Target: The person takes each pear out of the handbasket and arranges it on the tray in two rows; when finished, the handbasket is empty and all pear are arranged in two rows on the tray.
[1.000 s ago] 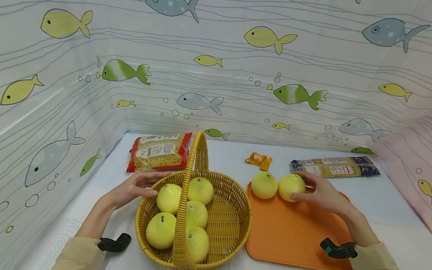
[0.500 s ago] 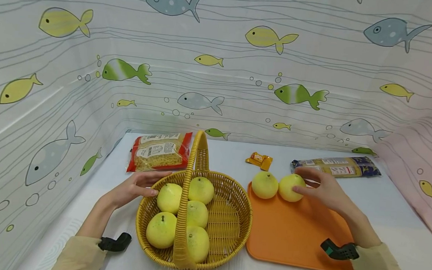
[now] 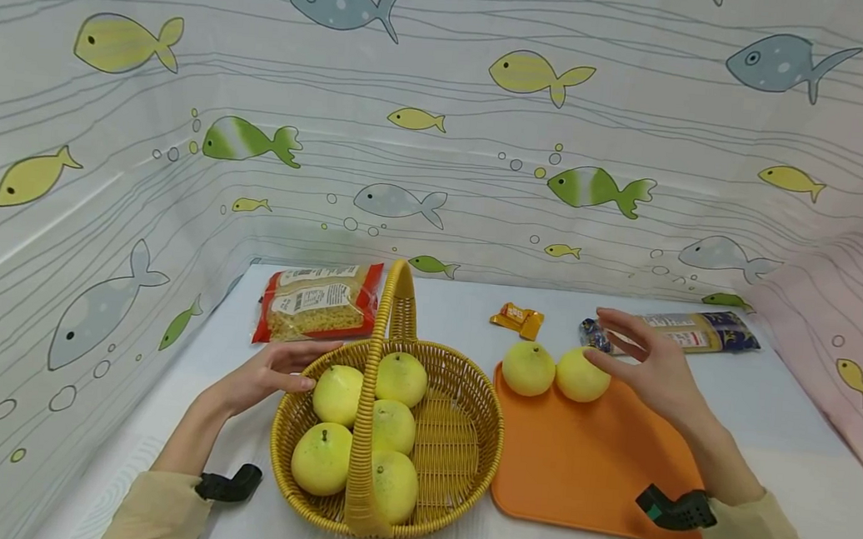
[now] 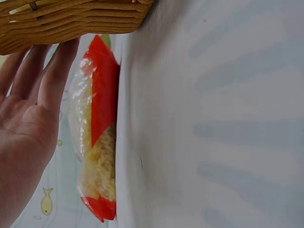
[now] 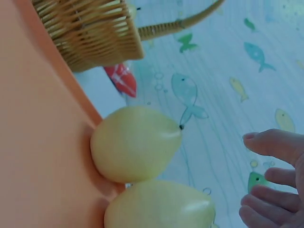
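In the head view, a yellow wicker basket point(image 3: 490, 441) with a tall handle holds several yellow-green pomelos point(image 3: 321, 459). My left hand point(image 3: 266, 376) touches the basket's left side, fingers extended along its outer wall and thumb near the rim; the wall hides the fingertips in the left wrist view. Two more pomelos sit side by side at the back of an orange tray point(image 3: 576, 463): a left one point(image 3: 528, 369) and a right one point(image 3: 582, 375). My right hand point(image 3: 654, 364) is raised just beside the right one, fingers spread and holding nothing; the right wrist view shows a gap between them.
Behind the basket lies a red-ended bag of pasta point(image 3: 316, 303). A small orange wrapped packet point(image 3: 518, 319) lies behind the tray. Farther right is a long blue-ended pasta pack point(image 3: 705, 330). Fish-patterned cloth walls point(image 3: 439, 161) enclose the back and sides.
My right hand has let go of the right pomelo and lifted up and away from it. That pomelo stays on the tray beside the other. My left hand has not moved.
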`<state>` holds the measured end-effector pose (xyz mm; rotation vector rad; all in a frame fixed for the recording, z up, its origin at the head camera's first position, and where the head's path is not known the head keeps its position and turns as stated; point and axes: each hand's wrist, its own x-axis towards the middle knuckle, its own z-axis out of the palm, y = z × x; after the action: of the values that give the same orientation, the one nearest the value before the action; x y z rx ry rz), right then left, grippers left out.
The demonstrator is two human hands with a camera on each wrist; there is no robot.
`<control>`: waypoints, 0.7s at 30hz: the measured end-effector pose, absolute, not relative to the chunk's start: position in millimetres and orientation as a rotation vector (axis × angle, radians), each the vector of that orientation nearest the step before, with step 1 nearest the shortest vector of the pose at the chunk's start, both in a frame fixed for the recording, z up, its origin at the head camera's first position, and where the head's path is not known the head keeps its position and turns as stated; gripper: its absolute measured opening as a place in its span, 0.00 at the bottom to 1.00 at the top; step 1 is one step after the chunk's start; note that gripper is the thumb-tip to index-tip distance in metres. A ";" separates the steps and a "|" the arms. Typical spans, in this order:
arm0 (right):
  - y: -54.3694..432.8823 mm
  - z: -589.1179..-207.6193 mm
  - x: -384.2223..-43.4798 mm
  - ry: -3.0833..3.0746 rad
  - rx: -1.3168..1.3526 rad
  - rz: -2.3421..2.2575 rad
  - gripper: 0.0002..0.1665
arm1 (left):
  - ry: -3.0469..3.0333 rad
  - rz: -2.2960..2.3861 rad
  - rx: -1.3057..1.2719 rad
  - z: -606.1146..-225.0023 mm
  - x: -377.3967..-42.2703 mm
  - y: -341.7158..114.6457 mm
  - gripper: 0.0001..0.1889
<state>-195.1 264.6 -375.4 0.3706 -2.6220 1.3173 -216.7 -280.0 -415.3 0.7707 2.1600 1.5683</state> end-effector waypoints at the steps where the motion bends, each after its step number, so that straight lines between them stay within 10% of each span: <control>1: 263.2 -374.2 -194.0 -2.604 0.380 1.327 0.37 | 2.161 1.567 0.769 -415.3 -216.6 -279.9 0.31; 21: 225.1 -365.7 -182.1 -2.552 0.530 1.451 0.37 | 2.160 1.567 0.765 -414.8 -215.0 -281.0 0.30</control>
<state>-182.1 225.1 -365.7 0.5299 -2.5520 1.4508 -215.0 -281.0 -414.8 0.7649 2.1597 1.5673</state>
